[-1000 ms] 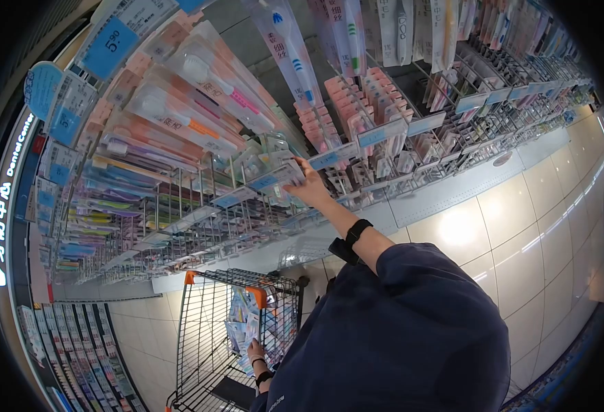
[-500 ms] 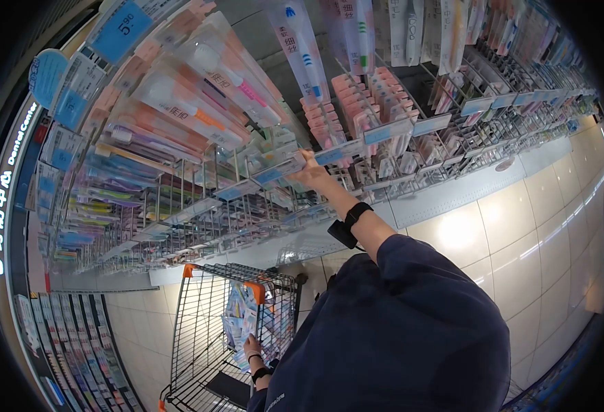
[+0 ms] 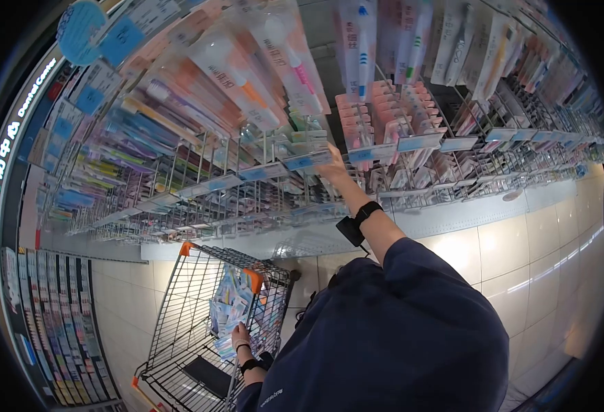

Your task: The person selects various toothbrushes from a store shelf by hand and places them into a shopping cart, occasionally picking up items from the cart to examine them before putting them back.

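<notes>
My right hand point(image 3: 331, 165) reaches up to the front of a rack, beside a blue-and-white price label point(image 3: 309, 160). Its fingers are partly hidden among small clear packs point(image 3: 300, 137); I cannot tell whether they grip one. Packaged toothbrushes point(image 3: 295, 65) hang just above it, and pink packs point(image 3: 357, 123) hang in a column to its right. Lower down, my left hand point(image 3: 241, 336) is closed at the near side rim of a wire shopping cart point(image 3: 168, 329) with orange corners. Blue-and-white packages point(image 3: 228, 302) lie in the cart close to that hand.
More racks of hanging packs point(image 3: 412, 175) run off to the right. An illuminated sign point(image 3: 13, 137) borders the left side, above another product shelf point(image 3: 58, 323). Light floor tiles point(image 3: 515, 254) show at the right. A dark flat panel point(image 3: 209, 376) sits inside the cart.
The view has shifted, so the racks appear further right and the cart further left and tilted. My right hand stays at the rack front and my left hand at the cart.
</notes>
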The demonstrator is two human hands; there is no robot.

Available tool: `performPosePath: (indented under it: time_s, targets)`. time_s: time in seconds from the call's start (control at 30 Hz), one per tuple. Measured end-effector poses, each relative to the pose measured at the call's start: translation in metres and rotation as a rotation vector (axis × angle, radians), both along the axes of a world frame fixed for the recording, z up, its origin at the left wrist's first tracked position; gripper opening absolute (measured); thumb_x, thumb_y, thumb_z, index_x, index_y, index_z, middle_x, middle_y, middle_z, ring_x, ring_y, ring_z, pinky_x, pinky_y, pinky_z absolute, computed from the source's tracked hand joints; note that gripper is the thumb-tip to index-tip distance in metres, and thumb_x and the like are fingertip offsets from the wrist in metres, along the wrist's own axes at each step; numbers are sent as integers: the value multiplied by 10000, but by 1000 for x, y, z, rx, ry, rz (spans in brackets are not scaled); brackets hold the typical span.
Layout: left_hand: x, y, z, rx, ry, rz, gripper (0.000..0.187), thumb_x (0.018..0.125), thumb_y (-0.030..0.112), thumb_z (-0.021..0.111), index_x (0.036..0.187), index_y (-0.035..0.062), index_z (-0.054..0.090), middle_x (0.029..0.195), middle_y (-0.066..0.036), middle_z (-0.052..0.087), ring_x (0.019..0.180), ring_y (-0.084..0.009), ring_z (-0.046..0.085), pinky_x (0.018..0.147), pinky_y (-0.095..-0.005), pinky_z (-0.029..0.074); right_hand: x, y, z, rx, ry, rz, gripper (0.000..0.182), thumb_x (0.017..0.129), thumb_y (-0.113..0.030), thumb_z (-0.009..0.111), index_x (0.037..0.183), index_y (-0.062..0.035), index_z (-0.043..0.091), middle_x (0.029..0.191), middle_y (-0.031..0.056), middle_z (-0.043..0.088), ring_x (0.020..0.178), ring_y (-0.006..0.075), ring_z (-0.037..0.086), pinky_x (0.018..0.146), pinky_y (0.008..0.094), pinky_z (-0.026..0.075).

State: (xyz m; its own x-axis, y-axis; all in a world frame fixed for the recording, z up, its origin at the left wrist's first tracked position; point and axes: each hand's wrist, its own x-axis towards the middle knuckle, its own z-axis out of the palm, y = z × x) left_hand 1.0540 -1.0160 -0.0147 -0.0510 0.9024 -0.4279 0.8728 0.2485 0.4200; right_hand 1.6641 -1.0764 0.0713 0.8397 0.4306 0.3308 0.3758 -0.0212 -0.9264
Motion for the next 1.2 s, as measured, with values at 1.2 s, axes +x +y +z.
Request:
performPosePath:
  time_s: [1.2]
  targets:
    - [255,-66,213,244,-1017,-592,543,590,129,767,1040,1,493,932,-74,579,860,-159,571,731,-289,472,-194,-64,203,45,78,1009,747,607,-201,751,1213,-46,343,1095,135,487,1004,218,491,837,318,395]
